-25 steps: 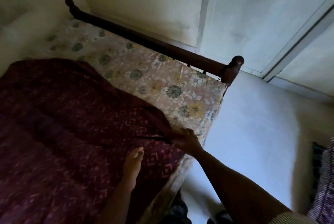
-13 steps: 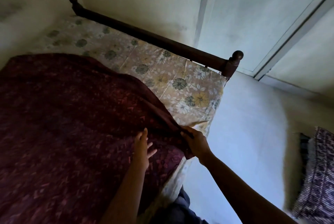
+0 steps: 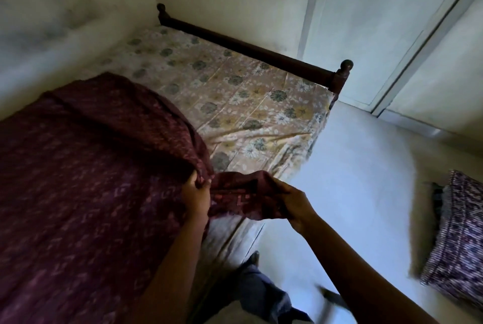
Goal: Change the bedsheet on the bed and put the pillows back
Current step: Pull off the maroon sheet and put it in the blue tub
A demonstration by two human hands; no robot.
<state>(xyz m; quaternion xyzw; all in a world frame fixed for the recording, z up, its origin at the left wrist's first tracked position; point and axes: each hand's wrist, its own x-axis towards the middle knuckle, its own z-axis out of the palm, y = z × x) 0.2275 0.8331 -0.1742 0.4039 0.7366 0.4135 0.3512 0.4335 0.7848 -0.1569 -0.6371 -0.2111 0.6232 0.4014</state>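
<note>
A dark maroon patterned bedsheet [image 3: 86, 172] covers the near part of the bed. The far part shows the floral beige mattress cover [image 3: 248, 98]. My left hand [image 3: 196, 196] pinches the sheet's edge at the bedside. My right hand [image 3: 292, 202] grips a bunched corner of the same sheet, held out just past the mattress edge. A purple patterned pillow [image 3: 460, 240] lies on the floor at the right.
A dark wooden end rail with knobbed posts [image 3: 261, 51] closes the far end of the bed. Walls stand at the left and behind. White doors [image 3: 392, 22] are at the back right. Pale floor [image 3: 352, 172] runs beside the bed.
My left hand went from resting flat on the sheet to gripping its edge. My right hand pulled the sheet's corner out past the bedside. The view shifted right and back.
</note>
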